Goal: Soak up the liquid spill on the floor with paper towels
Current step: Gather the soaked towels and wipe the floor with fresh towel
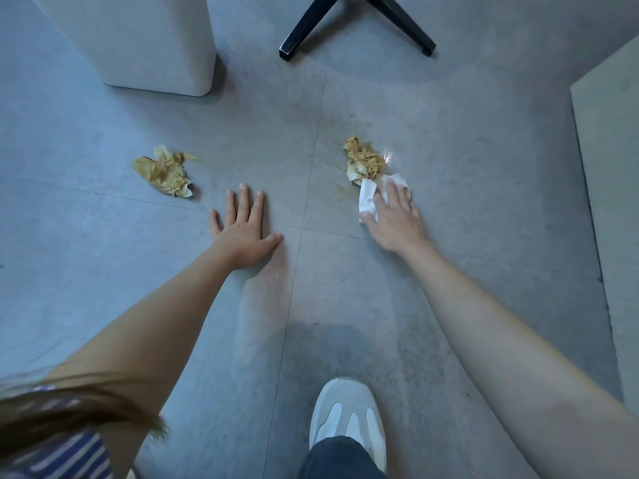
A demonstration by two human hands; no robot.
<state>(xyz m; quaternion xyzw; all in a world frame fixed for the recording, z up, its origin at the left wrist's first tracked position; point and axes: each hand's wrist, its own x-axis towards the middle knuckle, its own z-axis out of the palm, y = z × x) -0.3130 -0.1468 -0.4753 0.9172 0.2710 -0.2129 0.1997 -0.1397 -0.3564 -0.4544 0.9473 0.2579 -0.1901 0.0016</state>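
The right hand (pixel 394 216) lies flat, fingers fairly straight and close together, pressing a white paper towel (pixel 368 198) onto the floor (pixel 484 140). The towel's far edge touches a brown soaked wad (pixel 363 160). The left hand (pixel 242 233) is spread wide, palm down on the bare tile, holding nothing (it looks like a prop for the person's weight).

The job seems well along. Two towels are already saturated and crumpled: the one at the fresh towel, and a second soaked wad (pixel 166 171) well apart to the left, lying on what looks like dry tile. What is left appears small: a glistening wet patch (pixel 387 155) just beside the right-hand wad, and faint brownish traces on the tile around it. The fresh towel shows almost no staining yet, so it should have capacity. The used wads are not yet picked up.

The floor is grey, matte, large-format tile with thin dark joints; liquid would likely sit on top and creep toward those joints. A white rounded base (pixel 138 39) stands at the upper left, black chair legs (pixel 356 22) at the top, a pale panel (pixel 608 167) along the right, and a light shoe (pixel 345 420) is planted near the bottom.
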